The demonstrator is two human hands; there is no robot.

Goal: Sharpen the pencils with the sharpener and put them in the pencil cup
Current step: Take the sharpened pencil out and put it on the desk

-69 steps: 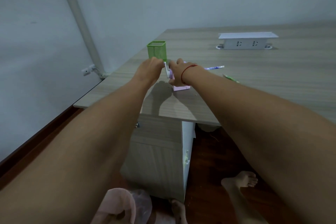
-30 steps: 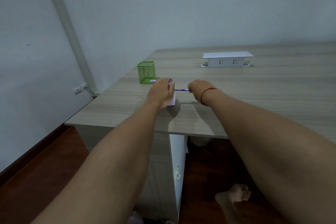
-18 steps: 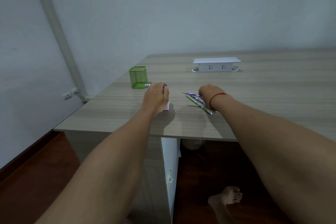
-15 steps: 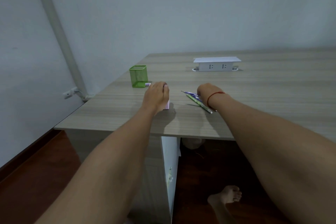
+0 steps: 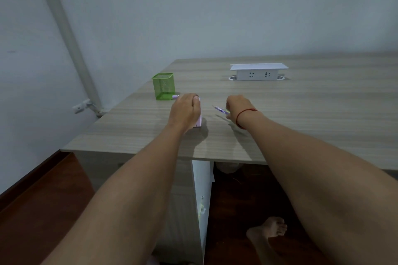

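Left hand (image 5: 187,112) laid palm-down over the pink sharpener (image 5: 198,122), fingers curled across its top, hiding all but a pale pink side and lower corner. Sharpener standing on the wooden desk (image 5: 312,109), near the front edge. Right hand (image 5: 236,107) closed around a pencil (image 5: 220,109), thin, purple-and-white patterned, pointed tip aimed left toward the sharpener but clear of it. Red string (image 5: 245,114) looped round the right wrist. Green mesh pencil cup (image 5: 163,86) upright just beyond the left hand, with a small purple pencil end (image 5: 175,97) poking out beside its base. White socket box (image 5: 257,72) farther back.
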